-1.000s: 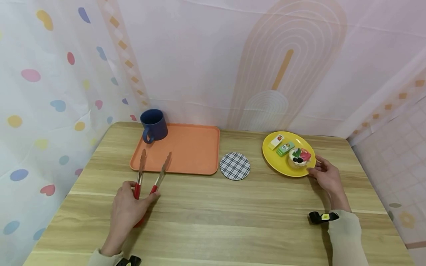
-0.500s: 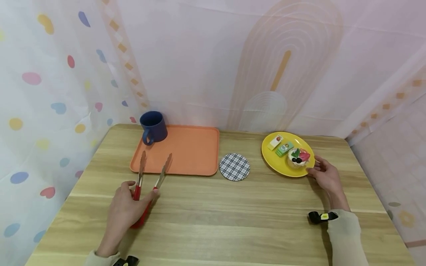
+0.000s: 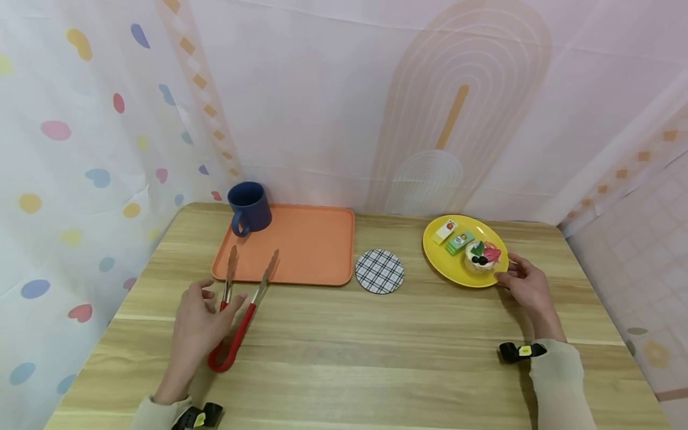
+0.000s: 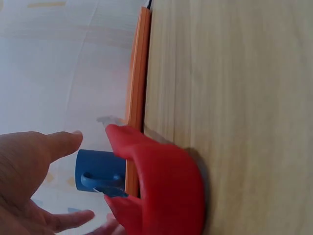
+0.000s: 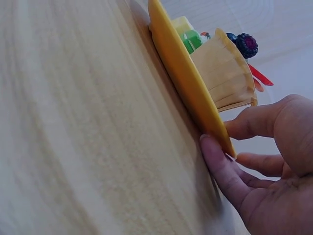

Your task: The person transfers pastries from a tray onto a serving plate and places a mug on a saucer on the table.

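Red-handled metal tongs lie spread on the table, their tips over the front rim of an orange tray. My left hand hovers over the tongs with thumb and fingers apart, gripping nothing; the left wrist view shows it clear of the red handle. At the right, my right hand pinches the edge of a yellow plate between thumb and fingers. On that plate sit a fruit tart, a green carton and a yellow-white carton.
A navy mug stands on the tray's back left corner. Between tray and plate lies a round checked coaster. Patterned curtains hang directly behind the wooden table and along both sides.
My left hand has let go of the tongs and lifted slightly to the left, its fingers spreading. The tongs now lie flat on the table. My right hand stays at the plate's edge.
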Tool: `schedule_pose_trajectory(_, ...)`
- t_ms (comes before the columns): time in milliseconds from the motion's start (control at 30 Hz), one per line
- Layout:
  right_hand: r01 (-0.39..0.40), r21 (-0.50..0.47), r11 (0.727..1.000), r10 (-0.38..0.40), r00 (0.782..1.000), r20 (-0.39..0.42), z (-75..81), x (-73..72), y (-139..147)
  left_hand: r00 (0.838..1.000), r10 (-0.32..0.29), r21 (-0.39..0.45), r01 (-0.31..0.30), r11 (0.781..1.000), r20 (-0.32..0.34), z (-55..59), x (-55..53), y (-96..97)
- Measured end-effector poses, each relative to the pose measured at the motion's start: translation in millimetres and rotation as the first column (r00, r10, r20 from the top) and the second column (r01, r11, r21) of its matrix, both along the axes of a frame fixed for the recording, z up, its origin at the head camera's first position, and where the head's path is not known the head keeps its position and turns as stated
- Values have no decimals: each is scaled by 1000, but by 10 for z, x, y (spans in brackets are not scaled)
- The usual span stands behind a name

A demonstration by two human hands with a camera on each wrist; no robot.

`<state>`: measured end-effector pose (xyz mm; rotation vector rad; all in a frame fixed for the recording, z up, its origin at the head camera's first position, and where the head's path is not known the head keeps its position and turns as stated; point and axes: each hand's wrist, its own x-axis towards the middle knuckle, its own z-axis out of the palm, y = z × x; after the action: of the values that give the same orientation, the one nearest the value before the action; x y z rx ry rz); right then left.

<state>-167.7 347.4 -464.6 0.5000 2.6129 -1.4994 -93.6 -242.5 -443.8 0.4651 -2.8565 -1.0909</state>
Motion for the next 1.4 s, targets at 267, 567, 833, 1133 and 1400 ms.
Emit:
schedule_pose_trajectory(267,-4,76,997,2,1000,26,85,39,-12,994,1,50,4,999,-109,33,-111,-50)
schedule_pose_trajectory(567,-12,181,983,3,999,49,188,49,-31,979,-17,39,26,999,-204,107,-239,-138)
schedule_pose_trajectory(833,-51,225,973,64,996,-54,301,100,-103,965,-46,67,66,996,-259,158,-385,-235)
schedule_pose_trajectory(1133,-51,280,959,117,967,-224,423,134,-251,962,-71,91,98,991,-263,221,-556,-332)
schedule_pose_trajectory(1400,-90,320,943,191,934,-301,532,155,-446,956,-117,102,149,984,-269,278,-736,-396)
